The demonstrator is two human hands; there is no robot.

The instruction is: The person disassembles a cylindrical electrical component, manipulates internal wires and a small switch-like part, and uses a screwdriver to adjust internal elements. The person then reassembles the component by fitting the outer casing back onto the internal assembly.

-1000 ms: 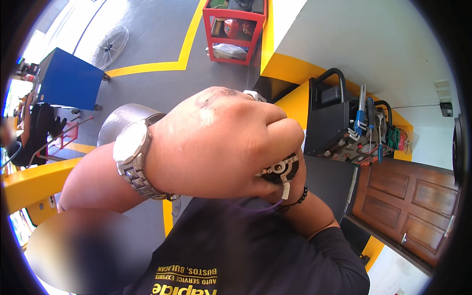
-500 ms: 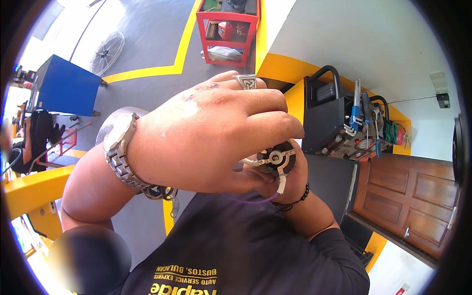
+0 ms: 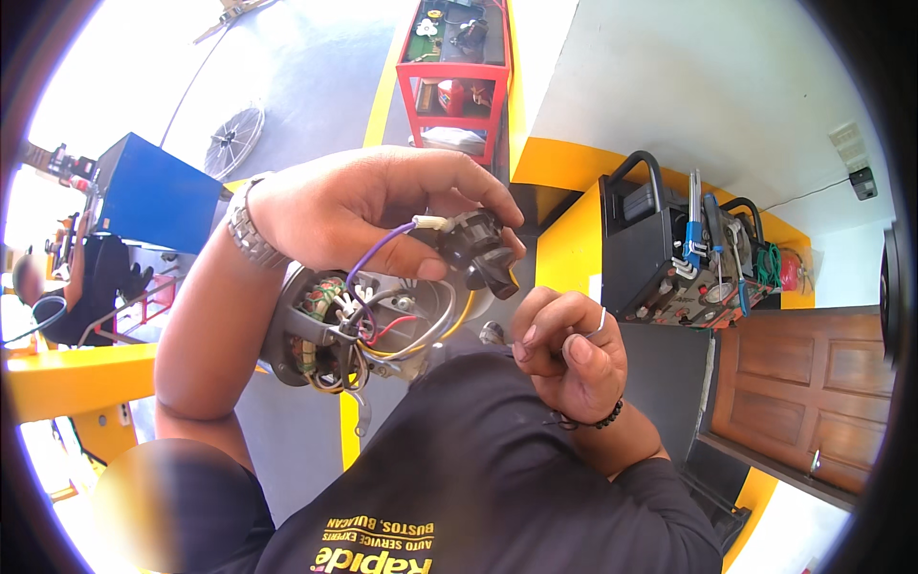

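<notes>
My left hand wears a metal watch. Its thumb and fingers close around a black rotary switch, whose winged part points toward my right hand. A purple wire runs from a pale connector on the switch down to an opened motor unit. Copper windings and a tangle of white, yellow, red and grey wires show in that unit, below my left hand. My right hand, with a beaded bracelet, is apart from the switch, its fingers curled. A thin pale strip shows at these fingers; whether it is held cannot be made out.
A red tool cart stands beyond my hands. To the right are a black machine with tools on top and a brown wooden door. A blue cabinet, a yellow bar and a wheel are on the left.
My right hand has let go of the switch and drawn back to the right. The left hand has turned and lifted, now alone holding the switch, and the wired motor unit shows beneath it.
</notes>
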